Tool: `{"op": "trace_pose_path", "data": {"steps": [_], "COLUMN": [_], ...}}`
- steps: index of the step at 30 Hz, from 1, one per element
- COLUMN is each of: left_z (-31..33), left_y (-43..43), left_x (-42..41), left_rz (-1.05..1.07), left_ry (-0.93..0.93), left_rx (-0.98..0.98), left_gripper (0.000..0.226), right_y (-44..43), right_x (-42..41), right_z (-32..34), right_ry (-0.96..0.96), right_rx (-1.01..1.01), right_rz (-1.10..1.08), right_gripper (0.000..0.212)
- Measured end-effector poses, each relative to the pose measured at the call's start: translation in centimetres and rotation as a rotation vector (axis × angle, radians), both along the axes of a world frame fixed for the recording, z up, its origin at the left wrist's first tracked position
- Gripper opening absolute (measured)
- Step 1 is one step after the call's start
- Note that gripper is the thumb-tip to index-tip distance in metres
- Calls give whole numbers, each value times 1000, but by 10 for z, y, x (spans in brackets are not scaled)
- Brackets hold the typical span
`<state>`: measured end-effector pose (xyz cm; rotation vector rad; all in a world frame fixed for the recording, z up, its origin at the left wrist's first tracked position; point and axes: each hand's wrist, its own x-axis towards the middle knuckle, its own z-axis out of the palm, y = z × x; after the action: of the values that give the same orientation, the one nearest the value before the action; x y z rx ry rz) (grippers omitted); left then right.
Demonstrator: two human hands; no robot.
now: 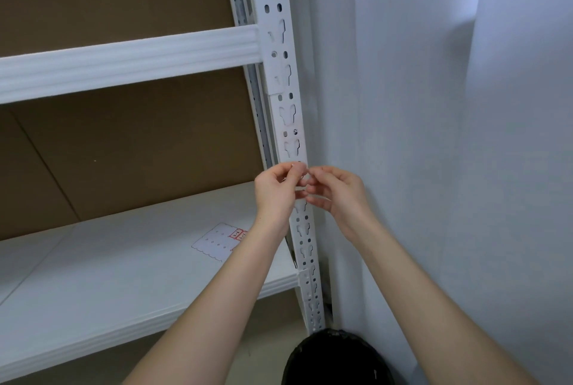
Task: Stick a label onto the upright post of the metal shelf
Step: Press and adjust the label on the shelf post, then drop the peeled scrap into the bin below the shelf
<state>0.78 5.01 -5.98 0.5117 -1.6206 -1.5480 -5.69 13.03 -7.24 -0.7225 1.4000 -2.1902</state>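
The white upright post [286,99] of the metal shelf runs from top to bottom, punched with keyhole slots. My left hand [276,189] and my right hand [335,192] meet in front of the post at mid height. Their fingertips pinch together over a small white label [300,188], which is mostly hidden by the fingers. Whether the label touches the post cannot be told. A label sheet [217,242] with two red-edged labels left at its right side lies on the lower shelf board.
A white crossbeam [130,59] spans the shelf above. The lower white shelf board [108,276] extends left. Brown cardboard [124,142] backs the shelf. A white wall [434,136] stands right of the post. A black-lined bin [335,360] sits below by the post's foot.
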Motion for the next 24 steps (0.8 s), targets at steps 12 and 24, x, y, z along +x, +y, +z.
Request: {"op": "trace_pose_path", "data": {"steps": [12, 24], "left_z": [-79, -120], "left_y": [25, 32], "left_x": [43, 51], "left_rz": [-233, -277], "left_ry": [-287, -453], "left_rx": [258, 295], "left_gripper": [20, 25], "right_y": [38, 51], "right_x": [24, 29], "right_z": [-81, -132], "right_ry": [379, 884], "right_rx": [318, 558], "right_rz": [-122, -327], "right_gripper": [24, 8]}}
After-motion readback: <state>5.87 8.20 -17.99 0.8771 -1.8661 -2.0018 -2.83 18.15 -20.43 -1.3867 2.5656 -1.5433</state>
